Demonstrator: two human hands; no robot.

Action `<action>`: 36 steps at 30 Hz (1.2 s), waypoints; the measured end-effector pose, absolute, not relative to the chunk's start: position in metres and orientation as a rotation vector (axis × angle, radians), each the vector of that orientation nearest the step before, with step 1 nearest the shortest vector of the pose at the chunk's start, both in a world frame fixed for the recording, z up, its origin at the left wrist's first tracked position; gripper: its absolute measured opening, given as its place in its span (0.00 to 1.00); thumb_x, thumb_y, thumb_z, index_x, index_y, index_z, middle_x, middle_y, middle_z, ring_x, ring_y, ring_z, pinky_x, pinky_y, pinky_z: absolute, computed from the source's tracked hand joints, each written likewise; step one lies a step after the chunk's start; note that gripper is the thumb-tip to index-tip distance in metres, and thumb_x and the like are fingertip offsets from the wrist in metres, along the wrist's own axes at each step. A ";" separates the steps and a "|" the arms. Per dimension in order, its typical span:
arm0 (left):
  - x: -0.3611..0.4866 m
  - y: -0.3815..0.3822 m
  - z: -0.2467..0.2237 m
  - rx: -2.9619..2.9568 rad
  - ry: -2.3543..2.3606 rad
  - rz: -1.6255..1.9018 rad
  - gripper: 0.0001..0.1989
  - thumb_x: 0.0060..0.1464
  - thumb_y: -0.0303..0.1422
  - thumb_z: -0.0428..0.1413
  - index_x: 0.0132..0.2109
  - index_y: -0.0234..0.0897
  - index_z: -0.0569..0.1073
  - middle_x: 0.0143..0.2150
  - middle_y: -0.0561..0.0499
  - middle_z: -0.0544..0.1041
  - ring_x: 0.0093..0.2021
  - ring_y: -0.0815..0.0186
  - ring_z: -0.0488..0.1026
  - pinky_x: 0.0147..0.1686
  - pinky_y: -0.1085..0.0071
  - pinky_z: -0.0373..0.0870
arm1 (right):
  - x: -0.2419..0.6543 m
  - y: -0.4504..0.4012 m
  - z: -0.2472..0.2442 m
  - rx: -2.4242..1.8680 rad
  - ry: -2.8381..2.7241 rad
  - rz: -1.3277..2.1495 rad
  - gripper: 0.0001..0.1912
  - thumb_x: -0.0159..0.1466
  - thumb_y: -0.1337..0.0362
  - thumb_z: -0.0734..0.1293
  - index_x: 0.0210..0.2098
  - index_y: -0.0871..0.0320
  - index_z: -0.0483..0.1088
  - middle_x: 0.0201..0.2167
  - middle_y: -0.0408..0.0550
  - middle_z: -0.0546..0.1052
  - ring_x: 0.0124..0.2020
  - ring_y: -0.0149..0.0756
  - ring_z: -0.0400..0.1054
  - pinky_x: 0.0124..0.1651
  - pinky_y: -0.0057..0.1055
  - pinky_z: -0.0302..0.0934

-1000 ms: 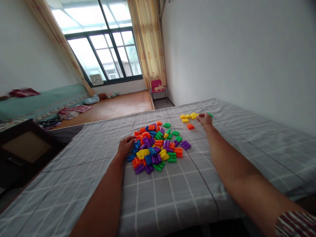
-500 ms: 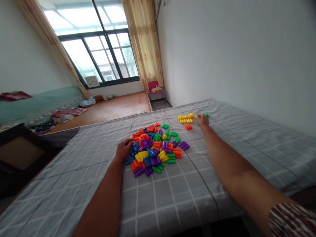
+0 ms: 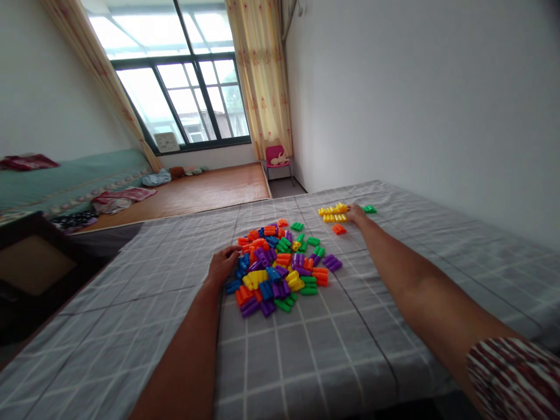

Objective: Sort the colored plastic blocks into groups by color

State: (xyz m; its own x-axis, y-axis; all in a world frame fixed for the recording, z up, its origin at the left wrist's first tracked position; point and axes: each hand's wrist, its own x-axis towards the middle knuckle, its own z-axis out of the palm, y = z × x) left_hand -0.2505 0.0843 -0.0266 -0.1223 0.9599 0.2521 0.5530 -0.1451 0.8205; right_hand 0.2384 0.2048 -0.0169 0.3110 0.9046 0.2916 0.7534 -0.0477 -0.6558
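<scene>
A mixed pile of plastic tube-shaped building blocks [image 3: 262,256] in orange, blue, purple, yellow and green lies on a grey checked cloth [image 3: 301,344]. My left hand [image 3: 224,262] rests at the pile's left edge, fingers loosely spread and touching the blue blocks [image 3: 242,266]. Farther off, my right hand [image 3: 355,213] has its fingertips closed on the right end of the yellow blocks [image 3: 335,217], which lie in two rows. Just beyond that hand is a green block piece [image 3: 370,209]. An orange block [image 3: 338,229] lies in front of the yellow rows.
A white wall [image 3: 420,99] runs along the right side. Behind the cloth-covered surface stand a low wooden platform [image 3: 223,181] and a pink chair [image 3: 275,156] with a soft toy. At the left is a dark cabinet [image 3: 35,274]; a clock [image 3: 166,142] leans by the window.
My right hand has moved left from beside the green piece to the end of the yellow blocks. My left hand stays by the pile. The view has shifted slightly.
</scene>
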 end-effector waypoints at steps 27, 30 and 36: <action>-0.249 0.084 -0.026 1.730 1.671 1.184 0.17 0.43 0.41 0.57 0.38 0.38 0.81 0.33 0.51 0.82 0.35 0.59 0.76 0.35 0.69 0.69 | 0.252 0.189 -0.041 -1.831 -1.596 0.245 0.15 0.49 0.56 0.75 0.31 0.58 0.74 0.33 0.48 0.80 0.35 0.38 0.73 0.42 0.32 0.67; -0.250 0.085 -0.028 1.742 1.664 1.181 0.16 0.43 0.41 0.57 0.38 0.39 0.81 0.33 0.50 0.82 0.35 0.60 0.76 0.37 0.69 0.69 | 0.250 0.187 -0.042 -1.816 -1.638 0.165 0.13 0.52 0.56 0.73 0.33 0.58 0.74 0.33 0.49 0.79 0.35 0.39 0.73 0.41 0.34 0.66; -0.246 0.082 -0.026 1.759 1.721 1.134 0.16 0.45 0.40 0.56 0.39 0.39 0.81 0.33 0.51 0.81 0.35 0.61 0.76 0.36 0.70 0.69 | 0.250 0.184 -0.044 -1.810 -1.656 0.015 0.07 0.56 0.64 0.67 0.35 0.58 0.74 0.36 0.50 0.80 0.34 0.39 0.72 0.40 0.34 0.65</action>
State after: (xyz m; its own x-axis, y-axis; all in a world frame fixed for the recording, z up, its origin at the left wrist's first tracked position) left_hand -0.2461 0.0817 -0.0258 -0.1040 0.9620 0.2523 0.6115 -0.1382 0.7791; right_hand 0.2503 0.1837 -0.0437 0.1924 0.8867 0.4205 0.8788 0.0350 -0.4758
